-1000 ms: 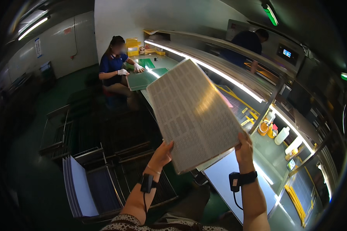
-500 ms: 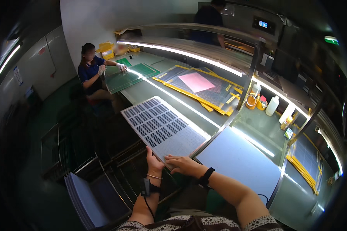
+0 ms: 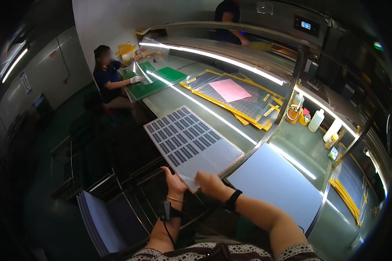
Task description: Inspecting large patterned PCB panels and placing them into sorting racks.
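A flat pale-grey circuit panel (image 3: pixel 217 152) with rows of black marks and a copper-coloured rim slants over the bench's near edge. My left hand (image 3: pixel 175 185) grips its near left corner from below, thumb out at the side and fingers hidden underneath. My right hand (image 3: pixel 211 186) is closed in a pinch above the near edge, slightly blurred. By those fingers a thin clear film (image 3: pixel 188 179) shows as a pale raised strip at the panel's corner. A plain pale-blue sheet (image 3: pixel 276 187) lies on the bench just right of my right hand.
Yellow-edged dark frames (image 3: pixel 259 102) carry a pink sheet (image 3: pixel 230 90) farther back. Bottles (image 3: pixel 316 120) stand at the right under a lit shelf. At the far left a seated co-worker (image 3: pixel 111 80) handles a green board (image 3: pixel 161 80). Below left, a rack holds upright panels (image 3: pixel 98 222).
My right hand has gone from lying flat on the panel's near end to a raised pinch with the film corner. The co-worker has lifted a clear sheet off the green board.
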Motion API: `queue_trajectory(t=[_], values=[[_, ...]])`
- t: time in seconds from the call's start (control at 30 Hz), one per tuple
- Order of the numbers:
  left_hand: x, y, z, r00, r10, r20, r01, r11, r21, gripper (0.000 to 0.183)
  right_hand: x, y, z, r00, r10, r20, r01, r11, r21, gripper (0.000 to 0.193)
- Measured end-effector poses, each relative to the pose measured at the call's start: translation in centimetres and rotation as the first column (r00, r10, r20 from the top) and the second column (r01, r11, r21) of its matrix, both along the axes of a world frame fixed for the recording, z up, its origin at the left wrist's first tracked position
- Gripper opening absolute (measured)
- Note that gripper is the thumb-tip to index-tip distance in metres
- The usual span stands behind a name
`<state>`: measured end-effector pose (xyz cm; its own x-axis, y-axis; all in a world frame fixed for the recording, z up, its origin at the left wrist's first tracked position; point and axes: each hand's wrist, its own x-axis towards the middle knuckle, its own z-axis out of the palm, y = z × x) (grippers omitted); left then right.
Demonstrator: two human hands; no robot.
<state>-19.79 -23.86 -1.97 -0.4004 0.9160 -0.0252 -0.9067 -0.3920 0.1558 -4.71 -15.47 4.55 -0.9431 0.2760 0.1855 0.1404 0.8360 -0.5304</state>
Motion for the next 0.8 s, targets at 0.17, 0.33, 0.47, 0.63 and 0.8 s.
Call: queue_trajectory(t=[0.17,0.33,0.47,0.63,0.8], values=[[-0.8,2.7,-4.2,0.853,-0.05,-0.52,-0.153,0.928,-0.341,0.06,-1.8,7.2,4.6,0.778,-0.486,-0.399,0.342,0.859,-0.382,0.013],[-1.7,4.4,-4.8,0.909,-0.03,-0.416,-0.301,0.642,-0.705,0.034,0.6,8.2,21.3,0.523,0.059,-0.85,0.548,0.74,0.389,0.008],[0.1,5.8,0.3,0.857,0.057,-0.512,-0.396,0.708,-0.585,0.029,5.1,8.3,22.8,0.591,0.075,-0.803,0.527,0.718,0.455,0.01],[-2.8,7.4,-2.0,0.925,-0.107,-0.365,-0.149,0.782,-0.605,0.028,7.9,11.7,22.2,0.381,-0.295,-0.877,0.397,0.908,-0.133,0.009],[-4.0,7.9,-3.2,0.913,-0.043,-0.407,-0.253,0.723,-0.643,0.029,10.7,8.9,23.2,0.508,-0.093,-0.856,0.375,0.919,0.123,0.007]])
